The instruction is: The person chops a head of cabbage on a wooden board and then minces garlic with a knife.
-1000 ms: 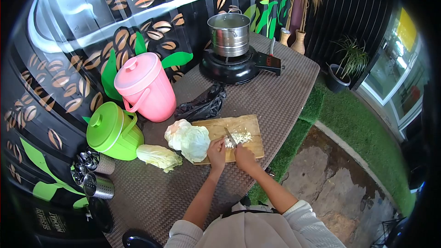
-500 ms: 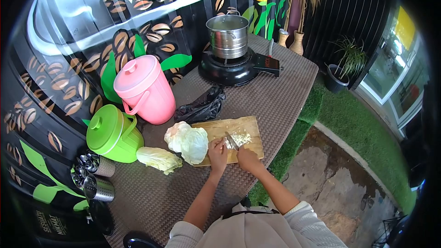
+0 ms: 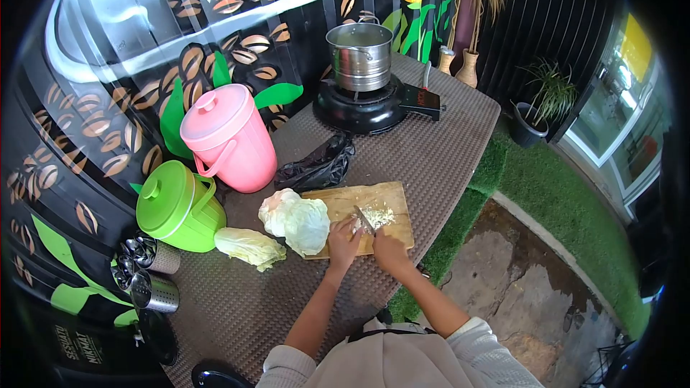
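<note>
A wooden cutting board lies on the brown textured table. My right hand grips a knife whose blade rests on a small pile of chopped cabbage. My left hand presses down on a piece of cabbage right beside the blade. A large cabbage head sits on the board's left end, touching my left hand. A loose cabbage leaf lies on the table to its left.
A pink lidded jug and a green lidded jug stand at the left. A black plastic bag lies behind the board. A steel pot sits on a black stove. Metal cutlery holders stand near left.
The knife blade has shifted slightly on the chopped cabbage. Both hands stay at the board's near edge.
</note>
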Available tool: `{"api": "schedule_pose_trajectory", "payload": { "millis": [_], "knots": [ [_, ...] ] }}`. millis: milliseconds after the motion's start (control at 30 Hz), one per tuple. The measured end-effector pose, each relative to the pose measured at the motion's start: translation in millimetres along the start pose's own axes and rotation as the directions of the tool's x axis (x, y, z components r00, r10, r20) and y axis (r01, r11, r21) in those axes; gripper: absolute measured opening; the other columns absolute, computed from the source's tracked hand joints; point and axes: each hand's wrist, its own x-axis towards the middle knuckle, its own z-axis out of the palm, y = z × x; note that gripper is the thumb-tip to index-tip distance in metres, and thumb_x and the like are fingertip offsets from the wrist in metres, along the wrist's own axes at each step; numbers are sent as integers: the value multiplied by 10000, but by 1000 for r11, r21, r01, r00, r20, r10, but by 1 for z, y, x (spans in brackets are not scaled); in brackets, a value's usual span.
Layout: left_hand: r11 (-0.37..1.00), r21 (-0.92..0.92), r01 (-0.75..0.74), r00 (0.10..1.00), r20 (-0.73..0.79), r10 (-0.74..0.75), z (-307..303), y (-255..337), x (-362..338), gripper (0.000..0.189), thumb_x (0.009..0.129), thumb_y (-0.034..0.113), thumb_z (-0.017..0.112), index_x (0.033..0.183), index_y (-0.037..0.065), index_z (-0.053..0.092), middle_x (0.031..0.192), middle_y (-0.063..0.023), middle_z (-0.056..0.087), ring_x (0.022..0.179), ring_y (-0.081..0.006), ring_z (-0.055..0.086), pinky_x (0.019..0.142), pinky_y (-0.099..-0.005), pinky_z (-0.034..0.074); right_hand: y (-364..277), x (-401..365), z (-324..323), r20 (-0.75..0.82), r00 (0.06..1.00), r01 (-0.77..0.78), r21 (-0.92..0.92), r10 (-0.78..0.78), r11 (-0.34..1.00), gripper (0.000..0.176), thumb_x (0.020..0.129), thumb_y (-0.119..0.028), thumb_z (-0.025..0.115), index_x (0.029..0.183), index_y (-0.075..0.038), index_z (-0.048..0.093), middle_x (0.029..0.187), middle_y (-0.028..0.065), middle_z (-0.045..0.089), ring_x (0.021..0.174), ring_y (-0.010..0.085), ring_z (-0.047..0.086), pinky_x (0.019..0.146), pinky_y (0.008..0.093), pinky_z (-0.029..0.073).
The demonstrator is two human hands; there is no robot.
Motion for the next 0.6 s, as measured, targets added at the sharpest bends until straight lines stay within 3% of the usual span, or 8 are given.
{"api": "schedule_pose_trajectory", "payload": {
  "millis": [33, 167, 267, 333, 367, 467, 533, 600],
  "knots": [
    [1000, 0, 1, 1000, -2, -1, 0, -3, -1, 259, 791, 108, 726, 1023, -5, 703, 1046, -132, 675, 976, -317, 582, 869, -394, 469, -4, -5, 5, -11, 997, -75, 9, 75, 997, 275, 900, -111, 483, 1105, 71, 456, 821, 248, 669, 763, 399, 682, 675, 475, 549],
    [992, -117, 53, 999, 6, -52, -1, -3, 0, 320, 730, 87, 782, 1023, -10, 702, 1087, -127, 676, 1019, -291, 612, 890, -368, 483, -9, 0, 26, -79, 990, -115, -20, 113, 993, 260, 912, -138, 466, 1099, 44, 462, 806, 247, 669, 771, 388, 685, 671, 470, 550],
    [965, -213, 151, 989, 25, -149, -5, -1, -3, 317, 711, 66, 792, 1007, -9, 706, 1092, -120, 679, 1011, -276, 634, 887, -349, 496, -2, 11, -16, -16, 998, -63, 74, 64, 995, 234, 899, -129, 487, 1079, 20, 475, 794, 233, 671, 763, 366, 691, 659, 456, 555],
    [951, -229, 208, 978, 48, -202, -5, -4, -4, 307, 708, 56, 792, 996, -9, 708, 1088, -116, 683, 1003, -270, 644, 883, -340, 502, 13, 13, -29, -10, 991, 132, -91, -134, 987, 216, 890, -117, 494, 1061, 15, 479, 779, 219, 673, 753, 355, 694, 647, 444, 557],
    [964, -188, 187, 982, 39, -183, -5, -6, -4, 309, 710, 36, 790, 1004, -16, 706, 1071, -116, 689, 966, -238, 659, 857, -322, 514, 16, 10, -30, -11, 991, 132, -90, -134, 987, 216, 890, -117, 494, 1061, 15, 479, 779, 219, 673, 753, 355, 694, 647, 444, 557],
    [979, -137, 153, 988, 15, -152, -3, -8, -4, 301, 720, -5, 775, 1011, -29, 700, 1043, -117, 697, 913, -202, 680, 821, -300, 534, 17, -6, -16, 3, 993, 115, -141, -116, 983, 195, 891, -113, 497, 1040, 13, 495, 772, 206, 674, 752, 349, 696, 648, 441, 559],
    [982, -127, 143, 990, 4, -143, 2, -13, -6, 291, 727, -26, 762, 1011, -34, 697, 1032, -117, 699, 898, -198, 684, 811, -296, 542, 8, -14, 9, -70, 996, -58, -52, 54, 997, 177, 890, -118, 502, 1011, 11, 508, 769, 206, 673, 733, 337, 696, 625, 437, 554],
    [979, -153, 134, 991, 4, -135, 5, -16, -5, 251, 754, -76, 717, 1003, -63, 686, 1014, -130, 690, 886, -196, 689, 791, -287, 566, 2, -6, 20, -85, 994, -73, -50, 68, 996, 193, 897, -140, 501, 1014, 13, 514, 779, 211, 672, 738, 346, 691, 636, 448, 549]
  ]
}}
